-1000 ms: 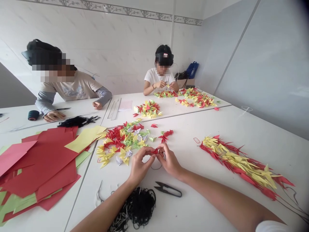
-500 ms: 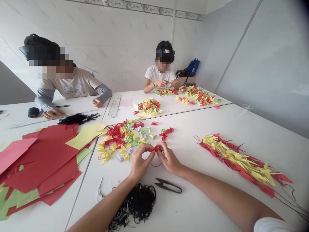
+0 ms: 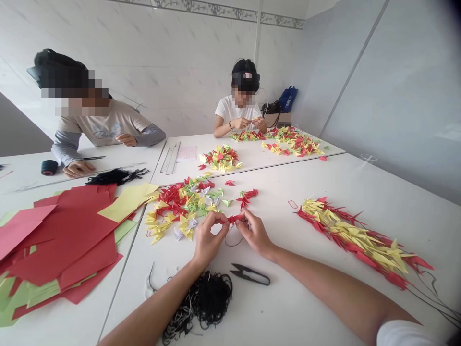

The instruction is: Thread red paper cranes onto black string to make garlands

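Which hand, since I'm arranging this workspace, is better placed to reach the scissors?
Probably the right hand: the scissors lie closer to it than to the left hand. Both pinch the red folded paper, so either must let go first.

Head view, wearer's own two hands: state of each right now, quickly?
Left hand: closed, pinching a folded red paper piece between thumb and fingers.
Right hand: closed, fingertips pinching the other end of that piece.

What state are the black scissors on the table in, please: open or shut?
Open: the black scissors lie on the table with their two blades visibly apart at the tips.
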A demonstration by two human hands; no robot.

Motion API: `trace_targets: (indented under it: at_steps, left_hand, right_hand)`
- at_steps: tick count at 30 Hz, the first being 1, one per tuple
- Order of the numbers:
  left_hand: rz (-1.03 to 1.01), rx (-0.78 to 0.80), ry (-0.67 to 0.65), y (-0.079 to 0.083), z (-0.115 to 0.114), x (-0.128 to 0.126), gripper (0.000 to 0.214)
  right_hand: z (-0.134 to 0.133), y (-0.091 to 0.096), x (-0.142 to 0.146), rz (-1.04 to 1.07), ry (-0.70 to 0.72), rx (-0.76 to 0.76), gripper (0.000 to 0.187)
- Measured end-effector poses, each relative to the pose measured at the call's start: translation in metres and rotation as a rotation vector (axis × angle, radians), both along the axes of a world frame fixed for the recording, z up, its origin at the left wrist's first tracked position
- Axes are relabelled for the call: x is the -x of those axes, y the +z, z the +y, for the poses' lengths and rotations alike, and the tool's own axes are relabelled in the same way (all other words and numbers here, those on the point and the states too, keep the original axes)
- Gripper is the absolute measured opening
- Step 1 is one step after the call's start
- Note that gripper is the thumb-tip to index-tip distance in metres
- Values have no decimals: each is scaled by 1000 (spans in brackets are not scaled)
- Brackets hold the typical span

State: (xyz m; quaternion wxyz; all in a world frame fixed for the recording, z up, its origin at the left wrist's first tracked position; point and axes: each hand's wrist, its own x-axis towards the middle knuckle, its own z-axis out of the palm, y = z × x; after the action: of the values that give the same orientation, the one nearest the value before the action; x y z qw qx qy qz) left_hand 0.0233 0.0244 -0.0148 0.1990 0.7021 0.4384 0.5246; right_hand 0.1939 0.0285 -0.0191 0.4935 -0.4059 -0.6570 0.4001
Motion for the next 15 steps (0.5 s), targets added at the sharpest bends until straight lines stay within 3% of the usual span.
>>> trace_targets:
  at_steps: [9, 15]
  left_hand:
    - [-85, 114, 6, -1, 0, 1, 2]
    - [59, 16, -43, 7, -1, -1, 3]
  right_hand:
    - [-1, 0, -2, 38, 32, 43, 25]
    - [2, -3, -1, 45, -3, 39, 27]
